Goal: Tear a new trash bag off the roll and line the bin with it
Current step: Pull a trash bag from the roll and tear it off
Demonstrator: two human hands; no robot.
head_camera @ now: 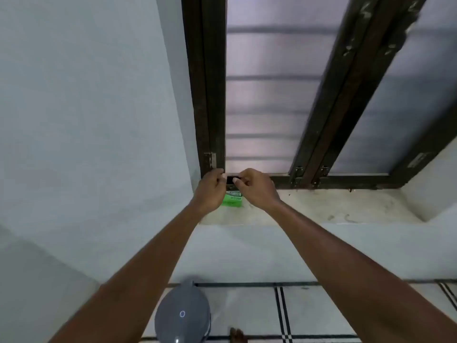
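Note:
A green packet of trash bags [232, 201] lies on the window sill [321, 206], partly hidden behind my hands. Above it my left hand [211, 191] and my right hand [254, 188] both pinch a small black piece of bag material [230, 179], held between their fingertips in front of the window frame. How much of the black bag is pulled out is hidden by the fingers. The grey bin [183, 315] with its lid closed stands on the floor below, between my forearms.
A dark-framed window [212, 95] with frosted glass and bars rises above the sill. White walls stand left and below the sill. The tiled floor [321, 313] has black lines; my toes [238, 335] show beside the bin.

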